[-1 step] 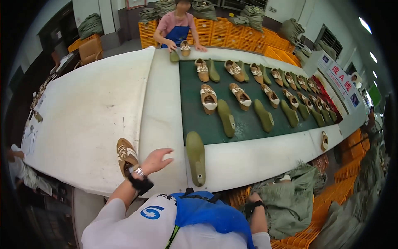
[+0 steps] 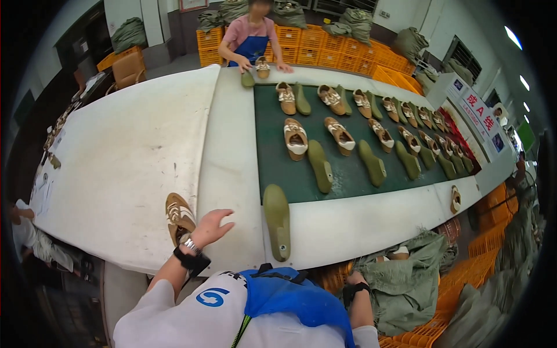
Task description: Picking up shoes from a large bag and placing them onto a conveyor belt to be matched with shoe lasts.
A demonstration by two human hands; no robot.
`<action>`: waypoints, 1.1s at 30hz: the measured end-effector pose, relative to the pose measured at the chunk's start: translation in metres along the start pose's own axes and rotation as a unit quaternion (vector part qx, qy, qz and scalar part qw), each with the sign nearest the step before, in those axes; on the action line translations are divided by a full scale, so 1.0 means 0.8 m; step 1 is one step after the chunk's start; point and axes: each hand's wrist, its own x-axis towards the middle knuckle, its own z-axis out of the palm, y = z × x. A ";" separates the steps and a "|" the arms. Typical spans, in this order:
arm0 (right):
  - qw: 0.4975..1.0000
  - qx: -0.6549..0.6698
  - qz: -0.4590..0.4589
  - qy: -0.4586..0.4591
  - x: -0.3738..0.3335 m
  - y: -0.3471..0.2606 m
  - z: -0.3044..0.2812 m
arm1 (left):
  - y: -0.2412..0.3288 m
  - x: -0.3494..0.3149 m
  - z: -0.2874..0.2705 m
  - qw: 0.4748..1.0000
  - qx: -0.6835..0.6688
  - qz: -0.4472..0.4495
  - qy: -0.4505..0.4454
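Observation:
My left hand (image 2: 212, 227) hovers over the white tabletop with nothing in it, its fingers apart and slightly curled. Beside its wrist lies a tan and white sneaker (image 2: 178, 216), its heel partly covered by my wristwatch and strap. To the right of that hand, an olive green shoe last (image 2: 277, 223) rests across the table's near edge. My right hand (image 2: 355, 277) is down below the table, at the edge of a grey-green woven sack (image 2: 406, 290). Its fingers are hidden. Part of a sneaker (image 2: 399, 253) shows in the sack's opening.
A green conveyor belt (image 2: 354, 191) carries two rows of sneakers paired with lasts. Across the table a co-worker in a blue apron (image 2: 253, 51) has one hand on a last (image 2: 248, 79), beside a sneaker (image 2: 263, 68). Orange crates (image 2: 490, 232) stand at the right.
My left hand has drawn slightly to the left, its fingers curling a little more. More of the sneaker in the sack shows. The whole view has shifted slightly.

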 end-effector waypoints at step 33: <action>0.951 0.150 -0.271 -0.017 -0.169 -0.453 -0.227 | -0.108 -0.049 0.014 0.987 0.158 0.020 -0.021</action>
